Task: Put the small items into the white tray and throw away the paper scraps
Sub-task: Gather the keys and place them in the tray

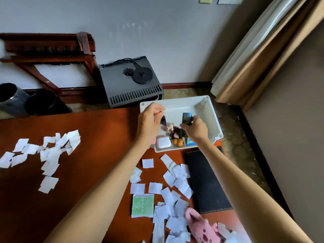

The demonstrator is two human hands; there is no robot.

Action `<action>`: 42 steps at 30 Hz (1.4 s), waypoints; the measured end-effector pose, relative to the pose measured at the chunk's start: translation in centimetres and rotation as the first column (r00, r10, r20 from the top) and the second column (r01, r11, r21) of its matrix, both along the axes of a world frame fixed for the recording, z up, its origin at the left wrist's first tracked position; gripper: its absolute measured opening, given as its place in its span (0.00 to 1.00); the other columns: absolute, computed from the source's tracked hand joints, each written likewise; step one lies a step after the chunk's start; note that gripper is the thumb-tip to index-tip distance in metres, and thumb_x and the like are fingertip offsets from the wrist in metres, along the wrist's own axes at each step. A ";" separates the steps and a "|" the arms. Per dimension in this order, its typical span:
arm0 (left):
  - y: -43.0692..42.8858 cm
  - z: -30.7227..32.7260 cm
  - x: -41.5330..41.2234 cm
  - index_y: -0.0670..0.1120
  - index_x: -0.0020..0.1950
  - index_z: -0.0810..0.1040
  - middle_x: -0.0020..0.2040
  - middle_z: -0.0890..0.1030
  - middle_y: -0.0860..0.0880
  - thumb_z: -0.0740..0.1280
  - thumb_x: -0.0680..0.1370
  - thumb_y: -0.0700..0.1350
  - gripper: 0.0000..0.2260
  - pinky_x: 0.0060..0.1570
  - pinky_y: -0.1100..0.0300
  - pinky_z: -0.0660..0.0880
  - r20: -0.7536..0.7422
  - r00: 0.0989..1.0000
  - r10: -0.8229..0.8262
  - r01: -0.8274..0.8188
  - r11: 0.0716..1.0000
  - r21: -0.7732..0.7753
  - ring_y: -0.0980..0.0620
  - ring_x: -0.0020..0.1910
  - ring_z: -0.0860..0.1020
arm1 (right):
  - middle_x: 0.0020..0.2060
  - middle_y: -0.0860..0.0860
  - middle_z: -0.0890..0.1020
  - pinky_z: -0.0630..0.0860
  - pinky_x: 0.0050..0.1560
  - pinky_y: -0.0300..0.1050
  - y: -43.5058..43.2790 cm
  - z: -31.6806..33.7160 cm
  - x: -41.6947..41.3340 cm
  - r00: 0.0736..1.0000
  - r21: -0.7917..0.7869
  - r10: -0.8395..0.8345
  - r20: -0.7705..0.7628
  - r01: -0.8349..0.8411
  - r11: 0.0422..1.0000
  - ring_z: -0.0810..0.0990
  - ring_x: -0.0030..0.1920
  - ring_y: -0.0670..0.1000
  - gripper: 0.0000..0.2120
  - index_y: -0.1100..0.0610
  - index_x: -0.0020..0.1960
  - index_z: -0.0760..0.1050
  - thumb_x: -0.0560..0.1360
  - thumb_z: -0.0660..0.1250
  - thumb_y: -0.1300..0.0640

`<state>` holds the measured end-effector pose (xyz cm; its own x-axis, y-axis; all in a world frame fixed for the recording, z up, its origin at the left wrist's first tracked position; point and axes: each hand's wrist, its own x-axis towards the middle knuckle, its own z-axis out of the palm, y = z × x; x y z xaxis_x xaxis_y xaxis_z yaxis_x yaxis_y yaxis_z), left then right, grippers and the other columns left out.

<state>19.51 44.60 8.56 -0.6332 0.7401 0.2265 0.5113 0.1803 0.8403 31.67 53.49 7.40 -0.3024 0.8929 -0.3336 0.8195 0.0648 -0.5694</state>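
The white tray [213,118] sits at the far right corner of the brown table [91,137]. In its near end lie a white earbud case [163,142], an orange item [177,142] and a blue packet [190,142]. My left hand [150,120] hovers over the tray, pinching a small dark item [163,120] by a thin end. My right hand [195,128] holds a dark green-blue card-like box [186,118] upright inside the tray. White paper scraps [50,151] are scattered at the left, and more scraps [172,188] lie near me.
A pink plush toy [203,227] and a green-and-white sachet [142,205] lie among the near scraps. A black mat [206,181] lies at the table's right edge. A black box with a kettle base [131,81] and two dark bins [26,100] stand on the floor beyond.
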 end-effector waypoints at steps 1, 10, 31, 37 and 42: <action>1.0 -0.1 0.6 0.35 0.48 0.78 0.44 0.81 0.41 0.65 0.75 0.33 0.04 0.40 0.74 0.71 0.042 0.999 -0.009 0.009 1.000 -0.002 0.53 0.40 0.76 | 0.56 0.63 0.79 0.72 0.52 0.49 0.9 -0.3 0.7 1.000 0.010 -0.002 0.018 0.002 1.000 0.77 0.56 0.63 0.21 0.64 0.62 0.66 0.75 0.67 0.55; 6.7 -2.0 3.0 0.35 0.49 0.77 0.46 0.81 0.41 0.63 0.75 0.33 0.05 0.45 0.63 0.71 0.156 0.988 0.014 0.002 0.995 -0.101 0.50 0.43 0.77 | 0.51 0.65 0.79 0.75 0.47 0.53 7.5 -4.9 2.8 0.943 0.037 0.192 0.271 -0.210 0.977 0.78 0.51 0.65 0.23 0.56 0.70 0.59 0.76 0.57 0.66; 8.9 -3.6 1.9 0.38 0.50 0.77 0.40 0.79 0.47 0.66 0.74 0.34 0.06 0.47 0.60 0.73 0.257 0.965 0.050 -0.011 0.989 -0.149 0.51 0.42 0.77 | 0.60 0.51 0.74 0.73 0.45 0.37 7.0 -4.4 0.0 0.898 -0.171 0.352 -0.265 -0.403 0.899 0.76 0.48 0.52 0.26 0.57 0.67 0.68 0.70 0.66 0.68; 9.2 -4.0 0.5 0.41 0.48 0.75 0.42 0.79 0.43 0.66 0.74 0.33 0.06 0.43 0.52 0.81 0.428 0.892 0.146 -0.087 0.984 -0.155 0.46 0.44 0.79 | 0.43 0.54 0.80 0.69 0.40 0.38 4.7 -5.9 -2.1 0.918 -0.112 0.175 -0.356 -0.228 0.967 0.75 0.43 0.53 0.11 0.62 0.51 0.75 0.70 0.70 0.60; 9.9 -4.2 0.0 0.44 0.43 0.72 0.44 0.78 0.40 0.65 0.73 0.31 0.08 0.35 0.62 0.80 0.585 0.779 0.228 -0.167 0.973 -0.157 0.50 0.40 0.78 | 0.46 0.61 0.82 0.69 0.43 0.44 4.2 -6.2 -3.0 0.918 -0.043 0.229 -0.324 -0.256 0.966 0.77 0.45 0.57 0.12 0.63 0.56 0.73 0.75 0.65 0.58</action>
